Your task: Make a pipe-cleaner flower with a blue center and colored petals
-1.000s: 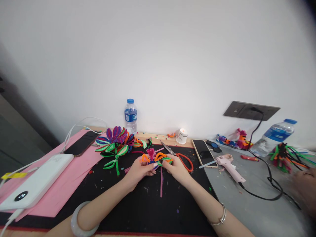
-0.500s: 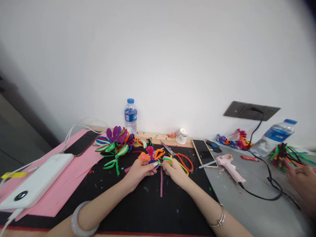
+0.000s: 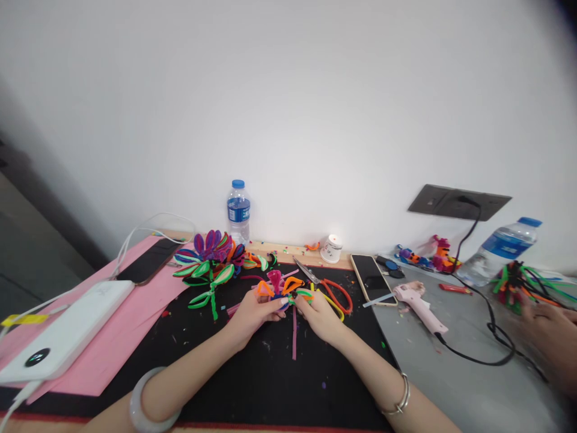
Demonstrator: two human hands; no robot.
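1. Power bank (image 3: 67,332), white, far left on pink sheet (image 3: 121,337); long axis runs near-left to far-right. No writing readable.
2. Dark phone (image 3: 150,263) beyond it, cable attached.
3. Done flowers (image 3: 211,255) lie at mat's far-left edge: purple, green, orange loops; green stem points toward the person.
4. Bottle (image 3: 238,210) upright at wall, blue cap, blue label; text too small to read.
5. Left hand (image 3: 252,313) & right hand (image 3: 321,313) meet mid black mat (image 3: 270,373), fingertips of both pinched on the flower (image 3: 283,287).
6. Flower: pipe-cleaner loops in orange, pink, green, w/ blue at the pinch point. Petals fan up & away from the person; held just above mat. Pink stem (image 3: 294,334) runs from under the hands straight toward the person.
7. Scissors (image 3: 327,285), orange handles, just right of right hand; blades point far-left.
8. Phone (image 3: 370,270), glue gun (image 3: 419,304) w/ nozzle pointing left, on grey top.
9. Far right: another person's hand (image 3: 547,328) by a pipe-cleaner bundle (image 3: 518,282); 2nd bottle (image 3: 500,249) tilted, label unreadable.
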